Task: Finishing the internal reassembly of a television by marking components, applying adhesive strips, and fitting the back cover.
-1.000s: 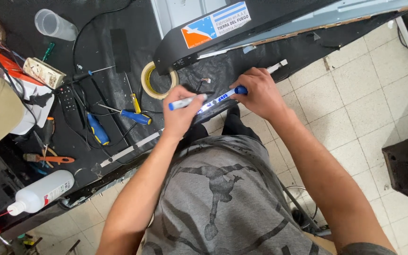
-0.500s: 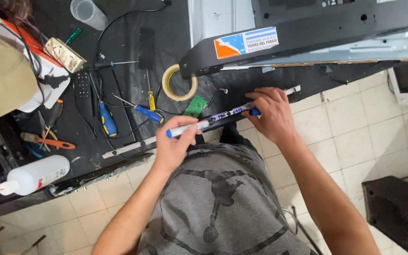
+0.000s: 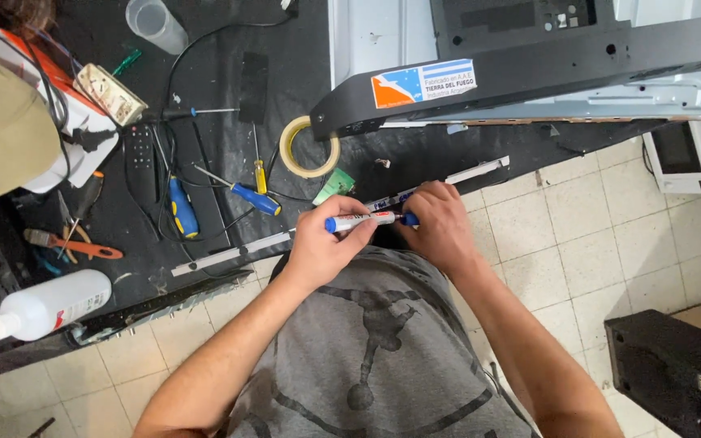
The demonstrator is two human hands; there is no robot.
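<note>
Standing empty at the top of the dark surface (image 3: 415,158): a clear plastic cup (image 3: 154,24). Lying at its left edge: a white squeeze bottle (image 3: 46,305), contents hidden. Sitting on the black panel (image 3: 529,73): a rectangular orange, white and blue label (image 3: 422,83). Gripping a white marker (image 3: 360,221) over the long strip (image 3: 229,253): left hand (image 3: 324,247), fingers clamped on the barrel; right hand (image 3: 440,223), fingers pinching its blue end.
</note>
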